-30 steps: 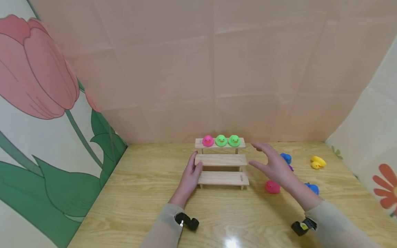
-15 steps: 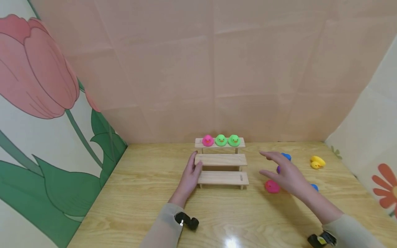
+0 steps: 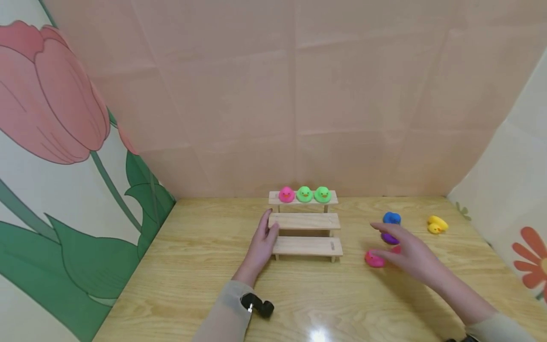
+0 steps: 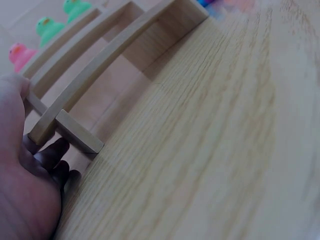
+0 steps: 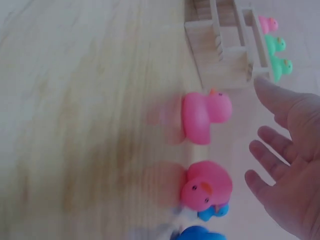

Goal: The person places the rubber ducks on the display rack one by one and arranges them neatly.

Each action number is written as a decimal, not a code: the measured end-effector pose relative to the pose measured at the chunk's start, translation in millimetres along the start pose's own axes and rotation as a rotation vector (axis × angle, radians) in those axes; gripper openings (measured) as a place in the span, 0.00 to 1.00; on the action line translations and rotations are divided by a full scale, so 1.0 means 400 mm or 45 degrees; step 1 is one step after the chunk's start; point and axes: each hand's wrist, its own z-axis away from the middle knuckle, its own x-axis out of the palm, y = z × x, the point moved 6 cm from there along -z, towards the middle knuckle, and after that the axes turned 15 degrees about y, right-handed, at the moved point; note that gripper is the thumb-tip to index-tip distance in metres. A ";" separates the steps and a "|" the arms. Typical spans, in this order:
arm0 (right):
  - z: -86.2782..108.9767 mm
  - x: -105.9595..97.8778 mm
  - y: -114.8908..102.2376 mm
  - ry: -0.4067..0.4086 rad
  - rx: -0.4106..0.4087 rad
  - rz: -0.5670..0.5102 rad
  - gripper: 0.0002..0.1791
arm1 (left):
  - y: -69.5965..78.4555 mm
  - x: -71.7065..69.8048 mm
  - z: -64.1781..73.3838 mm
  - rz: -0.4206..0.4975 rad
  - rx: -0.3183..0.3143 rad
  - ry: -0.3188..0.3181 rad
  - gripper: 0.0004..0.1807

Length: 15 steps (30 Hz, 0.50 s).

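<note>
My left hand (image 3: pixel 264 240) grips the left end of a three-step wooden display shelf (image 3: pixel 304 220), thumb at the front and fingers behind the board. On its top step sit a pink rubber duck (image 3: pixel 287 194) and two green rubber ducks (image 3: pixel 305 194), facing me. My right hand (image 3: pixel 408 254) holds nothing, thumb and fingers spread apart over the toys right of the shelf. Below its thumb is a pink rubber duck (image 3: pixel 374 259); another pink duck (image 5: pixel 207 185), partly covered by the hand in the head view, shows beside it in the right wrist view.
Past my right fingers lie a purple toy (image 3: pixel 390 238) and a blue rubber duck (image 3: pixel 391 218). A yellow duck (image 3: pixel 437 224) rests farther right on its side. Another blue toy (image 5: pixel 200 233) shows low in the right wrist view. A brown paper backdrop (image 3: pixel 295 118) rises behind the table.
My right hand has moved right and toward me, away from the shelf, and now hovers over the pink ducks. The left hand and shelf have stayed put.
</note>
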 end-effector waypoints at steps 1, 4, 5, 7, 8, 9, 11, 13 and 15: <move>0.005 0.000 0.005 -0.003 0.001 0.002 0.41 | 0.000 0.000 0.000 -0.002 -0.004 -0.001 0.40; 0.018 0.000 0.018 -0.002 -0.008 -0.005 0.42 | 0.001 0.000 0.000 0.000 -0.010 -0.006 0.41; 0.022 0.001 0.023 0.002 -0.014 -0.008 0.42 | 0.001 0.000 0.000 0.001 -0.011 -0.005 0.41; 0.029 0.003 0.031 0.002 -0.024 -0.016 0.41 | 0.000 -0.001 0.001 0.001 -0.012 -0.004 0.41; 0.033 0.004 0.035 -0.003 -0.021 -0.022 0.41 | 0.000 -0.001 0.000 0.001 -0.011 -0.004 0.41; 0.036 0.005 0.040 -0.011 -0.011 -0.025 0.41 | 0.000 -0.002 0.000 0.000 -0.010 -0.003 0.41; 0.043 0.008 0.047 -0.033 0.009 -0.015 0.41 | -0.001 -0.002 0.000 -0.001 -0.009 -0.003 0.41; 0.049 0.011 0.052 -0.057 0.023 0.007 0.41 | -0.002 -0.002 0.000 -0.002 -0.006 -0.005 0.41; 0.053 0.013 0.055 -0.067 0.027 0.024 0.42 | -0.002 -0.002 0.000 0.001 -0.001 -0.005 0.40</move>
